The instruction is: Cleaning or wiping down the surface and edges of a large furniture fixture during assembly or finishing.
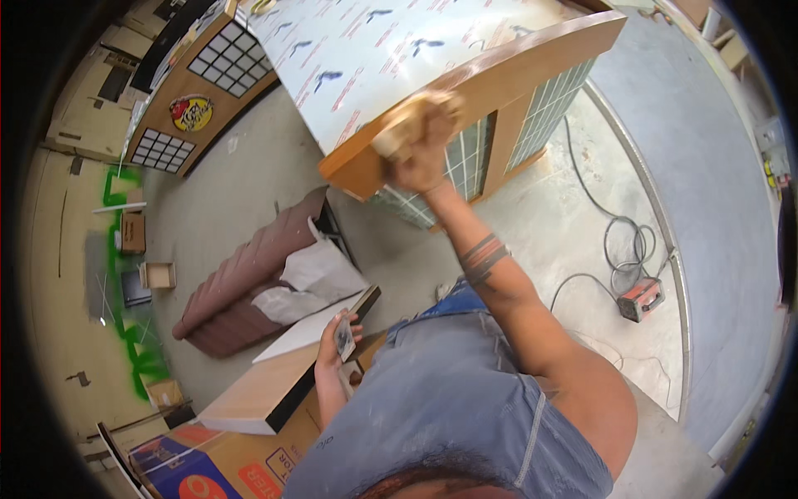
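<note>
My right hand is closed on a pale yellow-tan cloth and presses it against the curved wooden front edge of a large counter. The counter's top is covered with printed protective film, and grid-patterned panels are set into its front below the edge. Lower down, by the end of a board, my left hand holds a small flat grey piece with dark marks; its kind does not show clearly.
A maroon padded bench with a white sheet lies to the left. Near my left arm are a wooden board and a large printed carton. A red machine with cables sits on the right floor. Another wooden counter stands far left.
</note>
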Motion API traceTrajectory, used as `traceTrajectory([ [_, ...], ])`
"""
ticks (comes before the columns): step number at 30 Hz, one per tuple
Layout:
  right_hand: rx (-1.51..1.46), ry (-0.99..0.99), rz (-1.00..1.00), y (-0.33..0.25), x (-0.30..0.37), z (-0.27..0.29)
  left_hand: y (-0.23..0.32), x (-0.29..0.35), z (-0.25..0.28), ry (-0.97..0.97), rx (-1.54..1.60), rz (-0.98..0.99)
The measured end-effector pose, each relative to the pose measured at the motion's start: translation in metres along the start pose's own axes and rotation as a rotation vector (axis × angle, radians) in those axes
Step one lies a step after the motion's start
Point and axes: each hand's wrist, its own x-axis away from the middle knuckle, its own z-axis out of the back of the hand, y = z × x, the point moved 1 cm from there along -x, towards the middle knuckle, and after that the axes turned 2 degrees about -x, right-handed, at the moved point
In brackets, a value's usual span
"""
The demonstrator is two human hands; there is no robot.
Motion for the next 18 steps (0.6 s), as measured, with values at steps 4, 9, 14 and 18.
traceTrajectory([
  [4,0.137,0.297,-0.368,0.131,-0.117,0.096,-0.01,0.007,0.001,0.04,0.009,-0.009],
  [9,-0.134,0.505,-0.552,0.293,-0.173,0.165,0.004,0.012,-0.035,-0.051,0.096,-0.005],
  [14,0.056,0.315,-0.523,0.129,-0.099,0.079,0.028,0.011,-0.104,-0.235,0.548,0.033],
  [18,0.022,0.181,-0.387,0.113,-0.088,0.09,0.061,0.004,-0.183,-0.428,0.551,0.014],
])
